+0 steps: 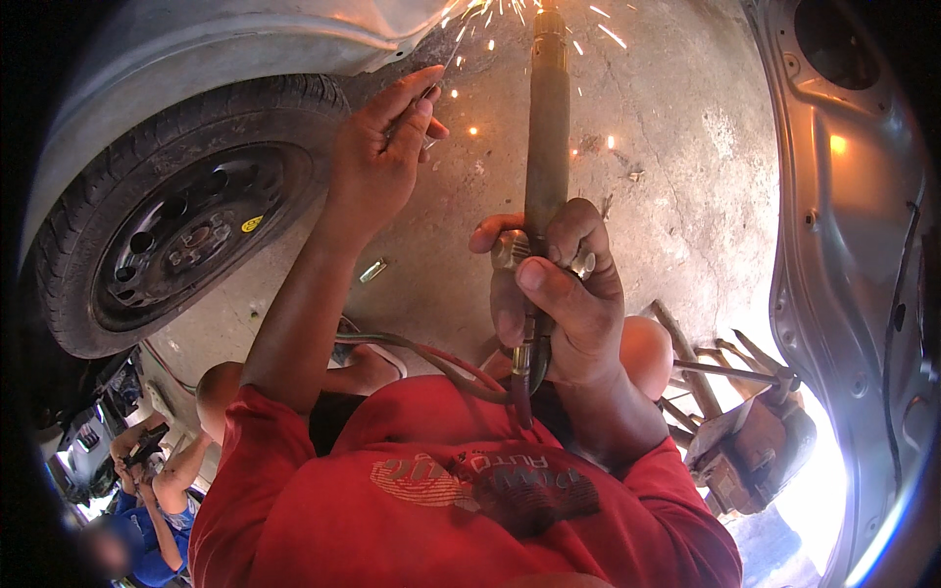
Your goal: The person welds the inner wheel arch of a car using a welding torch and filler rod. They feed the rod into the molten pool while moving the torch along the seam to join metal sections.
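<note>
Two hands busy | right hand (564,294) fingers wrapped around torch (546,147) | left hand (382,147) fingers pinching thin rod (446,69)

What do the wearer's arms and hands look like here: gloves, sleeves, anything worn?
Both hands bare: left hand and right hand have no gloves, rings or wristbands visible. Forearms are uncovered too. Short red sleeves belong to a red T-shirt with a printed chest graphic.

Labels and printed marks:
- Sticker (252,223): small, oval, yellow; sat on the dark steel wheel (186,235) at left, right of the hub.
- Chest print (480,482): orange and dark lettering-and-emblem patch on the red shirt (294,510), lower centre.
- Packages, signs, screens: none seen.
</note>
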### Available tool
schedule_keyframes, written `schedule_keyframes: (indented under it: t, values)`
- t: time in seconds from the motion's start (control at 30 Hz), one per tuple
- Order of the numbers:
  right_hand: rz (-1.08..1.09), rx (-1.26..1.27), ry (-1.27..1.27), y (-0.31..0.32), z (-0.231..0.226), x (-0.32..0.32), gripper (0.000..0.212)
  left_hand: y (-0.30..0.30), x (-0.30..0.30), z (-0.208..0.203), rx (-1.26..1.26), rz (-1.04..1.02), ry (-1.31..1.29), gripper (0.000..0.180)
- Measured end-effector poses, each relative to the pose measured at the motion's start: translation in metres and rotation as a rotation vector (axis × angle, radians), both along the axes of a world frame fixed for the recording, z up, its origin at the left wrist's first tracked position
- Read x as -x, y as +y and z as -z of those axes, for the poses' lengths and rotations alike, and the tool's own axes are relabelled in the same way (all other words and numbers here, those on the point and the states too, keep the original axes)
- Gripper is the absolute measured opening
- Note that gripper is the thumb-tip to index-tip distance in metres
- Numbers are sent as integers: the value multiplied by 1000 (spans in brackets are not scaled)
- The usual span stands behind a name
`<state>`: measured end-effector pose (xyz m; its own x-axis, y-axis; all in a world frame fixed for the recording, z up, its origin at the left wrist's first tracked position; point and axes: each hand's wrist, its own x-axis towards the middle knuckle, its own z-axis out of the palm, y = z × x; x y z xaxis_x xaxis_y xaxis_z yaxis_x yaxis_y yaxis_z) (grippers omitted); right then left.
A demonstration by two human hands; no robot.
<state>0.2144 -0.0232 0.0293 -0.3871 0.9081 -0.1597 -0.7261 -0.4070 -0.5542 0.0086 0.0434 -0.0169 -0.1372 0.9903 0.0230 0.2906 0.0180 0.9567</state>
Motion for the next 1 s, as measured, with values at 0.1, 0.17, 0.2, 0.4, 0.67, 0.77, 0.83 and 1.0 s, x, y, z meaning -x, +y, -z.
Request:
schedule_keyframes:
  t: [0.1,0.17,0.2,0.4,0.67,0.77,0.83,1.0]
  values:
    - [-2,4,7,-1,1,0,17,1,1,3,-9,-4,-6,34]
    - [-8,6,15,-1,2,0,17,1,2,5,-19,-16,-35,32]
    - [-4,13,11,-2,2,0,17,1,1,5,-23,-17,-33,32]
    - [-8,14,-4,-3,1,0,18,2,0,4,-36,-18,-18,31]
    - [-1,25,17,-5,-1,1,16,1,-1,6,-44,-6,-2,31]
    - [1,37,9,-5,-3,2,17,1,0,5,-50,-3,16,31]
    - [0,26,-14,-5,-2,2,17,0,0,6,-40,3,23,33]
    - [1,27,-31,-5,-2,1,18,0,-1,5,-30,11,32,34]
